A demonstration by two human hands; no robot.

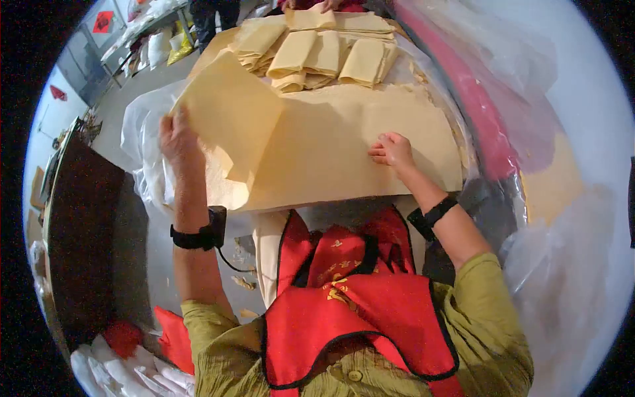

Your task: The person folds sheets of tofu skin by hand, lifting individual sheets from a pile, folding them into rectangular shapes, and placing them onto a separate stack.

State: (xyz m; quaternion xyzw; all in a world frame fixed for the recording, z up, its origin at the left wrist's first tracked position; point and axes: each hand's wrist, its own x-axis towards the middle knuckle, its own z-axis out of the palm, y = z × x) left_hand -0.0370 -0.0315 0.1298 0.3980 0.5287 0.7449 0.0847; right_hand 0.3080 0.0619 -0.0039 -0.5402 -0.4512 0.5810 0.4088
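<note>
My left hand (177, 137) grips the edge of a thin, pale-yellow sheet (231, 109) that looks like tofu skin. The lifted part stands up from the table at the left, with a torn, curled lower edge. Its wide flat part stretches right, over a stack of similar sheets (436, 175). Over the right half of that flat part is my right hand (391, 151), fingers curled together and nothing visible in them. Folded sheets (307, 56) lie in bundles beyond, at the table's far side.
Another person's hands (311, 5) hold a folded sheet at the far end. Clear plastic (149, 126) hangs at the table's left side. To the right runs a pink, plastic-covered surface (463, 86). A dark brown panel (86, 231) stands at the left.
</note>
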